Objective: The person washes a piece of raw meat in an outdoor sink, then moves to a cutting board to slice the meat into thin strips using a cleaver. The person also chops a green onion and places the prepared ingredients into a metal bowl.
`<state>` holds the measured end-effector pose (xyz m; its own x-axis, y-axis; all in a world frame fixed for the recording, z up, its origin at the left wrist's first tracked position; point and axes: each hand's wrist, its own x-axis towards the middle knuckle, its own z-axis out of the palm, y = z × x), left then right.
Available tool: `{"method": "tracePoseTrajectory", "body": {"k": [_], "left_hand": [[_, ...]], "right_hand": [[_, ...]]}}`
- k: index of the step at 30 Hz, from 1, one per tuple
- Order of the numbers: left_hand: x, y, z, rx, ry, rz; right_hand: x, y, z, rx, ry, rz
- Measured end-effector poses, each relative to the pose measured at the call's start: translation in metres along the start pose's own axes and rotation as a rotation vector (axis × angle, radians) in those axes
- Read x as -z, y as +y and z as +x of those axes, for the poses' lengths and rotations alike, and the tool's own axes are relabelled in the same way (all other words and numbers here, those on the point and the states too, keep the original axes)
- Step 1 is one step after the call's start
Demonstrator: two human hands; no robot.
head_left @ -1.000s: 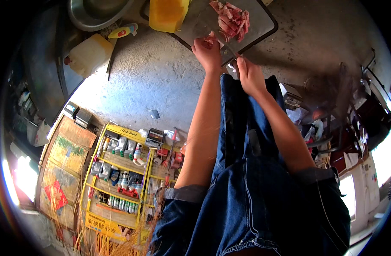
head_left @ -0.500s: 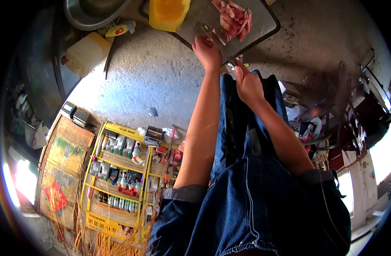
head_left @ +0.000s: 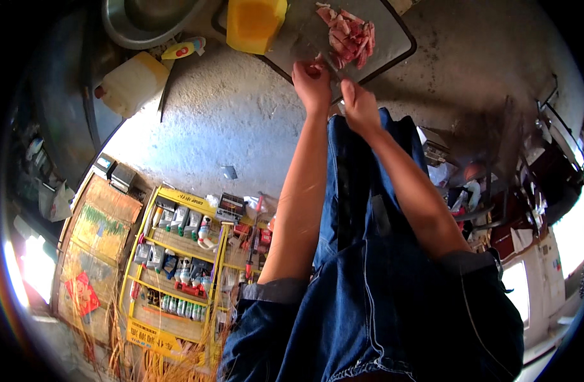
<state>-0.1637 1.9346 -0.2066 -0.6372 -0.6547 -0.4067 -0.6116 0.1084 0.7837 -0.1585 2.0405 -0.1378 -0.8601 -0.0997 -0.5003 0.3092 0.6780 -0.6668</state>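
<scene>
meat pile: pink-red raw meat strips (head_left: 349,35) lie heaped on the far half of a dark rectangular tray (head_left: 394,54) on the grey counter (head_left: 228,114)
direction from fingers: the heap sits just beyond and slightly right of both hands, its long axis running from near-left to far-right across the tray
left hand: the left hand (head_left: 312,83) is over the tray's near edge, fingers curled down as if pinching a small pinkish scrap; how firm the hold is I cannot tell
right hand: the right hand (head_left: 359,105) is closed round what seems to be a knife handle, a dark blade (head_left: 333,63) pointing up toward the meat
nearer hand: the blade tip is nearest the heap, almost touching its near end; the left hand lies just beside it
nearby: an orange-yellow block (head_left: 254,22) stands at the tray's left end, a metal basin (head_left: 145,22) further left, a pale plastic jug (head_left: 133,83) below that
</scene>
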Motion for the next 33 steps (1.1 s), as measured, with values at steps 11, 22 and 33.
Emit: {"method": "tracePoseTrajectory", "body": {"k": [11,22,33], "left_hand": [[0.004,0.008,-0.004,0.016,0.014,-0.006],[0.008,0.014,-0.004,0.075,-0.013,-0.042],[0.012,0.008,-0.002,0.031,-0.064,0.023]], "right_hand": [[0.045,-0.013,-0.03,0.093,-0.078,-0.047],[0.048,-0.029,-0.053,-0.234,-0.249,-0.201],[0.013,-0.027,-0.018,-0.141,-0.168,-0.188]]}}
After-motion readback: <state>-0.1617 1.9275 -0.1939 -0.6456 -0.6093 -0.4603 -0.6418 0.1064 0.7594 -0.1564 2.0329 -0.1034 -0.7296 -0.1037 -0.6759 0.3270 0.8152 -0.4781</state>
